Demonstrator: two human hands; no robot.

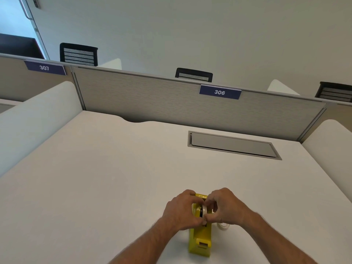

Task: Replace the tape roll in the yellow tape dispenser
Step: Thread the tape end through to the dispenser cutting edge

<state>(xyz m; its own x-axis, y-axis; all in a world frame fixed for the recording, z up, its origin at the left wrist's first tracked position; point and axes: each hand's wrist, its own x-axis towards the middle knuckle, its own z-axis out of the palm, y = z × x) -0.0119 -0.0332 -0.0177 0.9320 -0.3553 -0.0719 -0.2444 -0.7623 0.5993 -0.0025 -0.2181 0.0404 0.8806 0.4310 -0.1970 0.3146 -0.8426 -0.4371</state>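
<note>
On the white bench (95, 178), near its front edge, the yellow tape dispenser (201, 237) stands upright with its long axis running toward the person and its cutter end nearest them. A tape roll (204, 210) sits on edge in its cradle. The left hand (181, 210) and right hand (222, 208) both curl around that roll, pinching it; another tape roll (223, 226) lies beside the dispenser's right.

Your left hand (181, 210) and your right hand (222, 208) curled around the tape roll (203, 210) seated in the yellow tape dispenser (201, 237), white desk (95, 178), second tape roll (223, 226) beside your right wrist, grey cable hatch (233, 144), partition label 306 (220, 92).
</note>
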